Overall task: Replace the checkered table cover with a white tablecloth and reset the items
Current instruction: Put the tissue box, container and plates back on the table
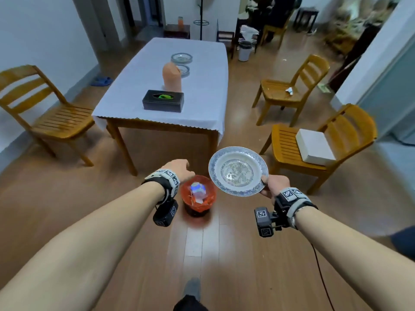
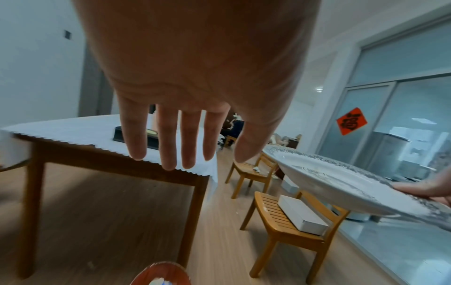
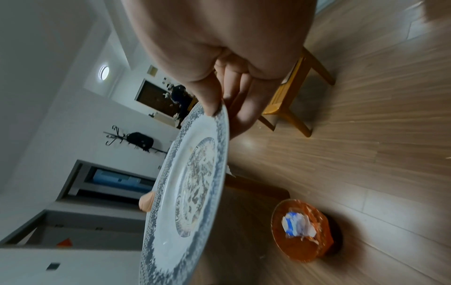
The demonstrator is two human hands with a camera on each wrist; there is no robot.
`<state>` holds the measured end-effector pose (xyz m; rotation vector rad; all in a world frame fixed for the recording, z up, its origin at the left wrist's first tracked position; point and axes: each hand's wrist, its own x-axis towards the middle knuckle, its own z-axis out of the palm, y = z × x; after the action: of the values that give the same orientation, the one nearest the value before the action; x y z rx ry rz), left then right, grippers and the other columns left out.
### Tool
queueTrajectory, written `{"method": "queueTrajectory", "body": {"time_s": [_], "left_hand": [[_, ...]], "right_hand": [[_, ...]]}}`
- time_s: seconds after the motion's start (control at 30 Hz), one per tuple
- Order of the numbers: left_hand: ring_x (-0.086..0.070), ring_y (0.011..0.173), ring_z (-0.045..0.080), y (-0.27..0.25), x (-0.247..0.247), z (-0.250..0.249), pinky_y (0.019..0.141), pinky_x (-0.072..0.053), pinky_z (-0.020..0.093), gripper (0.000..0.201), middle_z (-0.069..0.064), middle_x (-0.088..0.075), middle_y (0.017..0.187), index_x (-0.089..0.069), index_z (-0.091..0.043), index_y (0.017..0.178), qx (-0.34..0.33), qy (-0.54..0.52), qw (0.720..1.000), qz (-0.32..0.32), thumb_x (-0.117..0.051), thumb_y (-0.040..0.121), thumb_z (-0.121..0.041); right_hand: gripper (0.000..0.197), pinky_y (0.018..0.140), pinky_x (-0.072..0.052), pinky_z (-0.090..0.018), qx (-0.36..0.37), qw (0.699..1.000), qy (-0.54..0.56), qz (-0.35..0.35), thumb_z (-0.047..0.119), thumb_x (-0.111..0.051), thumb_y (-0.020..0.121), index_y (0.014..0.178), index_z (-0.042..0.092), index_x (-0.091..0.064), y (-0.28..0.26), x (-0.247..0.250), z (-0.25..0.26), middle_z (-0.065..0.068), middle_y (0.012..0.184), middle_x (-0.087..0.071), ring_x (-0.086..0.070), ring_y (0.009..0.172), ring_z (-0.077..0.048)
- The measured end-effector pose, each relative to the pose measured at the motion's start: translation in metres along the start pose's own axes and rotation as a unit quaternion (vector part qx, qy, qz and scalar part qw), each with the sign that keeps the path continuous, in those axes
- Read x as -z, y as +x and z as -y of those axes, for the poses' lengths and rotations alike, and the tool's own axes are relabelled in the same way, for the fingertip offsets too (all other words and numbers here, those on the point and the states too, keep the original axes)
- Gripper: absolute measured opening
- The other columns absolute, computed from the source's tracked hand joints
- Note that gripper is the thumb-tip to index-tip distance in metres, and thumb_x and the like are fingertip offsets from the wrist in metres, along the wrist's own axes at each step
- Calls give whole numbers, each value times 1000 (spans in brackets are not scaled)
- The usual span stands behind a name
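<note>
Resetting the items, I pinched the blue-rimmed plate [image 1: 238,171] in my right hand [image 1: 275,184], well short of the white tablecloth [image 1: 202,104], my left hand [image 1: 179,170] spread empty above the red bowl [image 1: 197,198], probably next to lift.

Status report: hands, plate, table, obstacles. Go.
Left hand open, empty. Right hand pinches blue-rimmed plate by its rim. White tablecloth on, table partly reset. Orange bin on floor ahead.
</note>
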<state>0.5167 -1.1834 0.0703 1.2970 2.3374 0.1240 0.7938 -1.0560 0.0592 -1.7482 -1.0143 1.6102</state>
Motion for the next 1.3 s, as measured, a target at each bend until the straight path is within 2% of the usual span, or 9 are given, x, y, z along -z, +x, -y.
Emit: {"method": "queueTrajectory", "body": {"time_s": [0.2,0.33,0.47,0.6,0.73,0.9,1.0,1.13,1.3], "left_hand": [[-60,100,24,126,27,-79,80,-47,31,37,3,-64,115,-62,-18,113,-90,40,995,25,-55,83,-38],[-59,112,27,209,27,-136,87,-45,31,45,8,-61,126,-59,-12,124,-119,69,990,43,-55,87,-37],[-58,97,26,292,27,-192,78,-45,32,39,9,-64,115,-60,-13,113,-123,97,986,59,-51,90,-42],[-55,91,25,355,41,-236,80,-46,34,38,10,-65,110,-60,-11,113,-86,87,991,58,-50,90,-40],[-60,95,23,415,64,-260,86,-51,35,38,4,-65,109,-62,-17,111,-52,61,995,52,-49,84,-40],[-59,94,23,500,95,-267,85,-51,36,41,4,-65,108,-62,-17,112,-12,50,998,44,-45,88,-46],[-59,92,22,569,109,-264,84,-50,35,40,4,-64,109,-60,-18,113,10,46,998,46,-46,90,-46],[-57,95,23,679,127,-260,83,-48,34,42,5,-62,113,-58,-16,118,25,28,998,53,-46,92,-47],[-58,99,24,802,167,-261,85,-47,34,44,7,-63,118,-59,-15,119,39,4,996,81,-46,92,-47]], "right_hand": [[22,64,-59,-28,23,999,-23,-18,5,-58,95,115,-4,-63,90,9,74,-10,94,-66,-63,70,-16],[12,68,-60,-34,19,998,-28,-58,3,-62,91,98,-6,-67,171,29,108,-17,96,-71,-66,71,-19],[31,60,-57,-21,34,997,-67,-17,8,-57,97,125,-4,-60,266,49,148,-17,109,-63,-61,73,-16],[7,53,-54,-16,20,996,-91,10,9,-55,98,96,14,-58,346,62,196,-11,107,-57,-59,73,-14],[21,50,-52,-16,26,993,-117,24,10,-56,98,80,20,-54,421,57,258,-6,93,-59,-62,68,-12],[25,44,-51,-16,24,991,-129,37,6,-56,97,75,18,-54,504,12,323,-4,80,-58,-60,41,0],[12,52,-60,-33,-14,995,-97,1,0,-65,86,74,1,-64,560,-31,353,-15,75,-68,-65,48,-17],[10,33,-43,-21,-20,995,-95,14,-1,-64,85,76,-3,-66,635,-96,402,-15,66,-63,-57,45,-19],[15,36,-44,-22,-37,995,-96,19,-1,-60,88,74,-1,-65,719,-170,477,-16,69,-64,-58,50,-23]]}}
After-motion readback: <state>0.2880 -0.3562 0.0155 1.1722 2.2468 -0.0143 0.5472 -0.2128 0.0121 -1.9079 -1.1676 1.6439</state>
